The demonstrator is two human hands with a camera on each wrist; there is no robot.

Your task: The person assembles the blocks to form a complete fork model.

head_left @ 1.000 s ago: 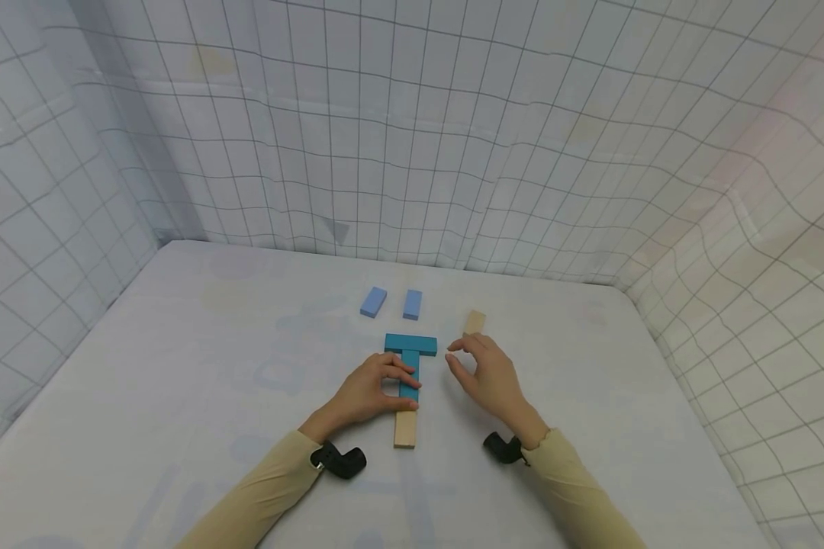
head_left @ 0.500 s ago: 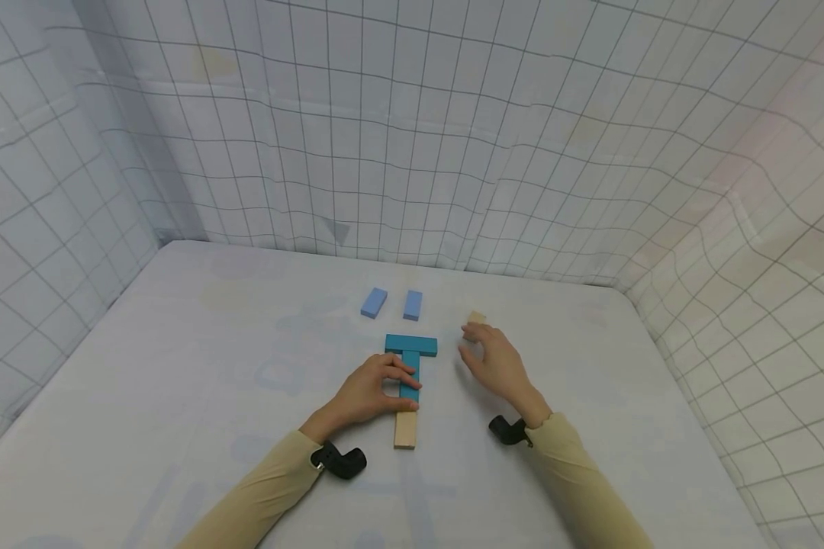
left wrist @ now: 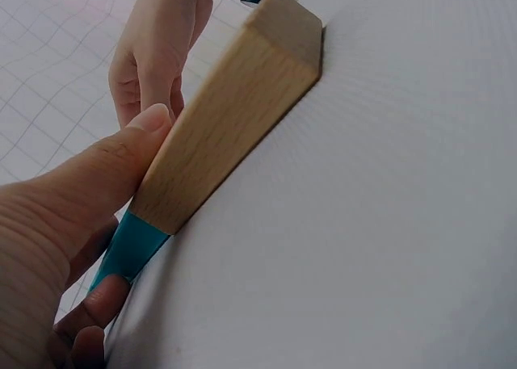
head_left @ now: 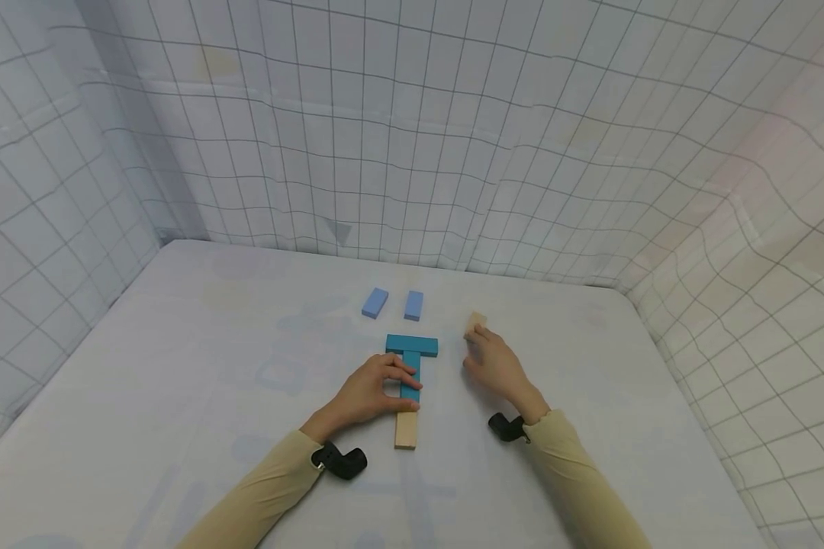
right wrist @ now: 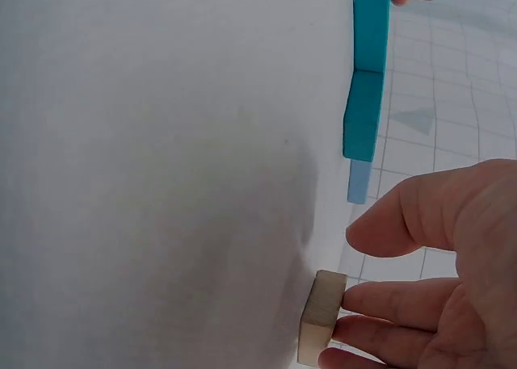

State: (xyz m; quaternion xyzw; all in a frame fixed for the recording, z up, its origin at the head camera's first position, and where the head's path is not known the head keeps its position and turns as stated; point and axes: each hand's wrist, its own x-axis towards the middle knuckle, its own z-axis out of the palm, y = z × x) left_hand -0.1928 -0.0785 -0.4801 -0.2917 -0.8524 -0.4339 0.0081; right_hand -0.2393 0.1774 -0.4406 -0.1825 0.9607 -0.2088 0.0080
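Note:
My left hand (head_left: 374, 389) rests over the upright teal block (head_left: 410, 374). In the left wrist view its thumb (left wrist: 121, 155) lies on the wooden block (left wrist: 234, 111) near the joint, with curled fingers by the teal block (left wrist: 129, 248). These two blocks lie end to end. Another teal block (head_left: 412, 345) lies crosswise at their far end, forming a T shape. My right hand (head_left: 497, 370) is at a separate wooden block (head_left: 476, 320). In the right wrist view, its fingertips touch that block (right wrist: 323, 312), while the thumb (right wrist: 388, 224) stands apart from it.
Two light blue blocks, one on the left (head_left: 374, 303) and one on the right (head_left: 413, 305), lie beyond the T shape. A white cloth covers the table (head_left: 213, 366). Grid-patterned curtains (head_left: 412, 137) enclose its back and sides.
My right hand has moved away from the T and slightly forward to the separate wooden block, where its fingers now touch. The left hand and the blocks look still.

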